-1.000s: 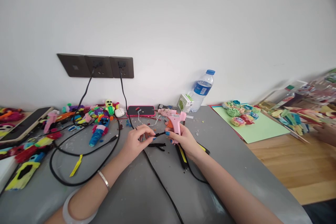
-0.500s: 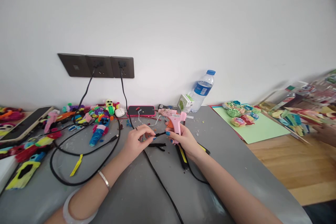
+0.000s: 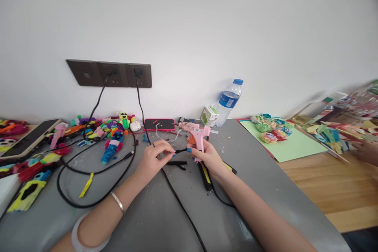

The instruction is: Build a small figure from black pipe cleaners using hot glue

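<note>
My left hand (image 3: 153, 161) and my right hand (image 3: 206, 156) meet over the grey mat (image 3: 165, 212), both pinching the ends of a short black pipe cleaner (image 3: 180, 151) held between them. Just below it, more black pipe cleaner pieces (image 3: 177, 163) lie on the mat. A pink glue gun (image 3: 196, 136) stands right behind my right hand, its black cord (image 3: 183, 208) running toward me between my arms. My left wrist carries a thin bracelet and a pale bangle.
Colourful pipe-cleaner figures (image 3: 113, 134) and a looped black cable (image 3: 88, 189) crowd the left. A red-cased phone (image 3: 159, 125), a small carton (image 3: 209, 116) and a water bottle (image 3: 228, 101) stand by the wall. Green paper (image 3: 291, 145) with paper flowers lies right; another person's hand (image 3: 367, 150) shows far right.
Almost nothing differs: both hands stay pinched on the black pipe cleaner in the same spot; the view shifts only slightly.
</note>
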{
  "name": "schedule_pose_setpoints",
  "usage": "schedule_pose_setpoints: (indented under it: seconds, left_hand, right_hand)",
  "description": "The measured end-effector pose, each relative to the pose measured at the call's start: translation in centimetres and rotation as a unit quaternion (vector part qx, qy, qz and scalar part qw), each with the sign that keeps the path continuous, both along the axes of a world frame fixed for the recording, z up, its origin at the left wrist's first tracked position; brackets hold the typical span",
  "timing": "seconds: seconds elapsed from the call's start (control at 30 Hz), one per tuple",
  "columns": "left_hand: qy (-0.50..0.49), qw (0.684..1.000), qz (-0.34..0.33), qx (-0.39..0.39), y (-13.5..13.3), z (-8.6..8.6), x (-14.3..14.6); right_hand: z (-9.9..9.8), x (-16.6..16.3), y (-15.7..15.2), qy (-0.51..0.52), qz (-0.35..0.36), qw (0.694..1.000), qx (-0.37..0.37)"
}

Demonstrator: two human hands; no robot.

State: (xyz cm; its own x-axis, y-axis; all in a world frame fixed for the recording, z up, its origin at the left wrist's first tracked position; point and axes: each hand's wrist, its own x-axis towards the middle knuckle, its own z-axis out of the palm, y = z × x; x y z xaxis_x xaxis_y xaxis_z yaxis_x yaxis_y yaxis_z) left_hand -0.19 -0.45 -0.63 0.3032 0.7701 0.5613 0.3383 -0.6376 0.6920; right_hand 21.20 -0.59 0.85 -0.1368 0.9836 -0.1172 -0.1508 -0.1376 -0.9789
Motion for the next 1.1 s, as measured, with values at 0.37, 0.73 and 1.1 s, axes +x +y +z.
schedule_pose_setpoints:
  seconds: [0.37, 0.73, 1.1]
  left_hand:
    - [0.006, 1.0, -0.002, 0.009, 0.11, -0.31, -0.02]
    - [0.014, 1.0, 0.0, 0.023, 0.1, -0.48, -0.05]
    - [0.017, 1.0, 0.001, 0.013, 0.19, -0.64, -0.04]
  right_hand:
    - [-0.22, 0.1, 0.07, 0.005, 0.004, 1.0, -0.001]
    - [-0.25, 0.13, 0.13, 0.001, 0.006, 1.0, -0.003]
    - [-0.37, 0.18, 0.04, 0.002, 0.005, 1.0, -0.009]
